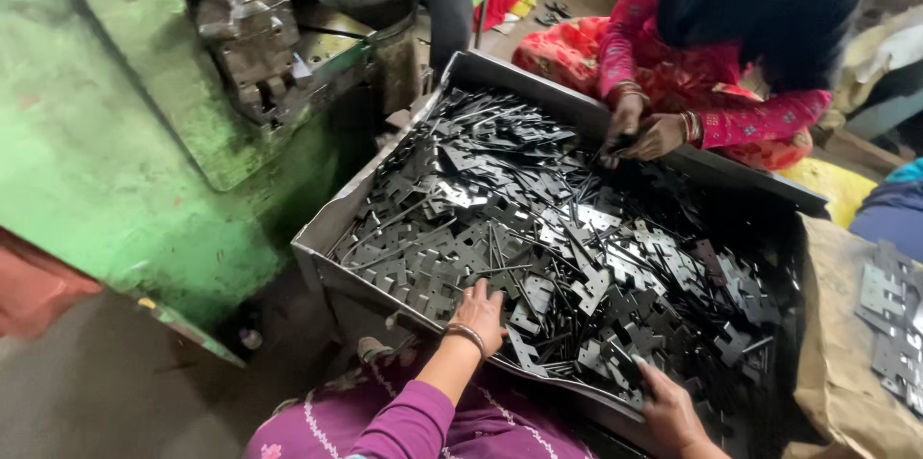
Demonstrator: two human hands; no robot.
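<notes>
Metal plates (pixel 577 257) heaped in tray (pixel 332 248), left hand (pixel 478 313) fingers buried, right hand (pixel 668 408) cropped

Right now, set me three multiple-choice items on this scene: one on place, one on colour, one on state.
1. Where does the left hand rest?
A. on the metal plates in the tray
B. on the green machine
C. on the sack

2. What colour is the machine left of the tray?
A. blue
B. green
C. yellow

3. How is the right hand?
A. raised above the tray
B. behind the back
C. down among the metal plates

Key: A, palm lies on the plates; B, its painted body is green; C, fingers reach into the pile.
</notes>
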